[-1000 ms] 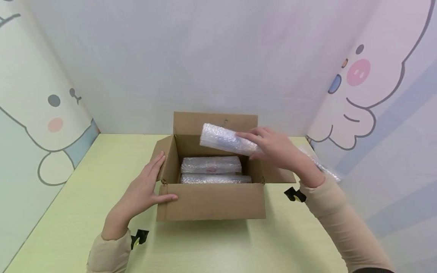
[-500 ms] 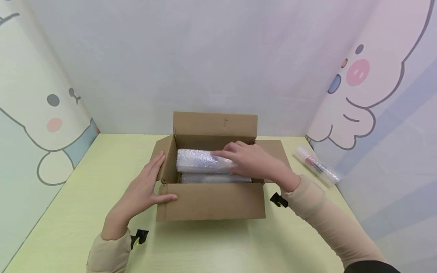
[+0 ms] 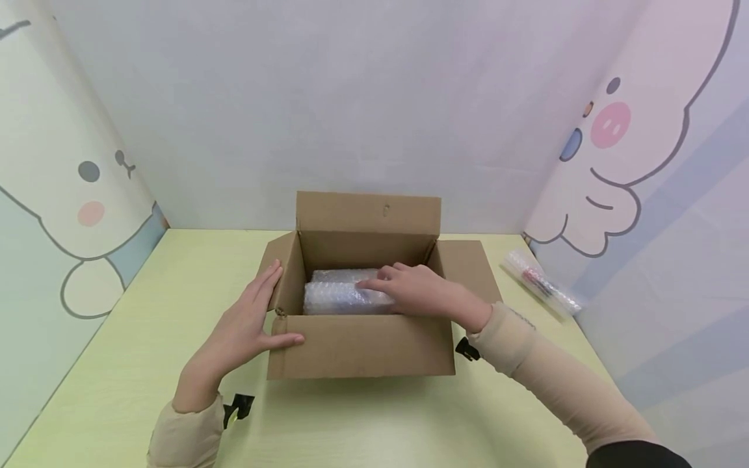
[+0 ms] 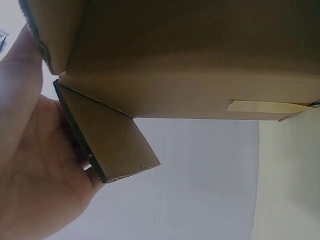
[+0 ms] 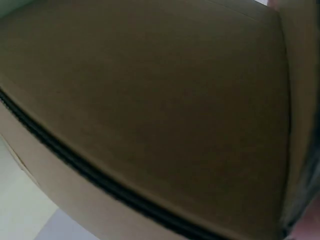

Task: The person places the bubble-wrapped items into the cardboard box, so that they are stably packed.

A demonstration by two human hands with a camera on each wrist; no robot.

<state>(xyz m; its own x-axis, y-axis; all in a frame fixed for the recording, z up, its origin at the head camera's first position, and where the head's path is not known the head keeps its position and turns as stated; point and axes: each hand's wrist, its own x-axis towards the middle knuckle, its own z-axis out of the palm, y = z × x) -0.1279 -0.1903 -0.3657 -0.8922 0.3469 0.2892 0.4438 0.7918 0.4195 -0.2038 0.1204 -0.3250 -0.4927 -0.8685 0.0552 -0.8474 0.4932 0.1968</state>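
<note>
An opened cardboard box (image 3: 361, 348) stands on the table with its flaps folded out. My left hand (image 3: 236, 335) rests at its left front corner, fingers straight along the side flap and thumb on the front flap. In the left wrist view, the fingers lie behind that flap (image 4: 107, 132). Inside the box, my right hand (image 3: 418, 289) grips the right end of a bubble-wrapped roll (image 3: 339, 299), low behind the front wall. Behind it lies another bubble-wrapped package (image 3: 342, 275). Cardboard fills most of the right wrist view, and the roll is hidden there.
A further bubble-wrapped roll (image 3: 543, 284) with red and dark contents lies at the right on the pale yellow table (image 3: 351, 429). Printed cartoon walls enclose the table left and right, with a plain pale wall (image 3: 363, 117) behind.
My right hand has carried the bubble-wrapped roll from above the box's right side down and left, then toward the front inside the box. The left hand has stayed at the corner.
</note>
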